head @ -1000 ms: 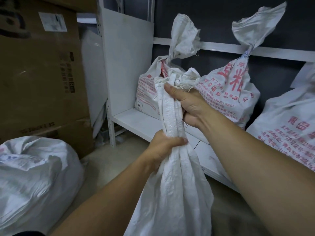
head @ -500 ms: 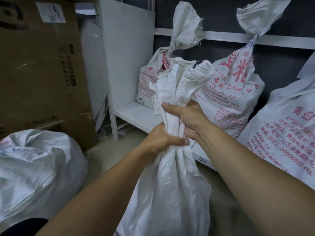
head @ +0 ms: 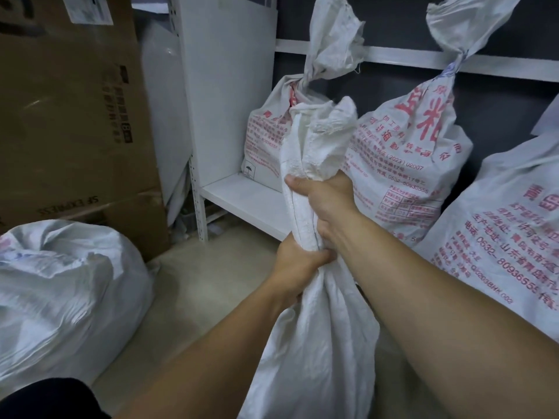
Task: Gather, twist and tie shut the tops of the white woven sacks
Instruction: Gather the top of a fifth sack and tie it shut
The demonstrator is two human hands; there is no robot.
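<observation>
A plain white woven sack [head: 314, 343] stands in front of me on the floor, its top gathered into a thick bunched neck [head: 305, 225]. My left hand [head: 298, 266] grips the neck low down, fingers wrapped round it. Just above, my right hand [head: 325, 204] grips the same neck, thumb across the front. The frayed loose mouth [head: 320, 131] of the sack sticks up above my right hand. Both forearms reach in from the bottom of the view.
Tied sacks with red print [head: 417, 152] [head: 272, 134] stand on a low white shelf [head: 242, 201], a third [head: 499, 237] at the right. A crumpled white sack [head: 66, 285] lies at the left, cardboard boxes [head: 69, 110] behind it.
My right hand has slid down the neck closer to my left hand, leaving more of the loose mouth above it. The sack's top has bunched tighter.
</observation>
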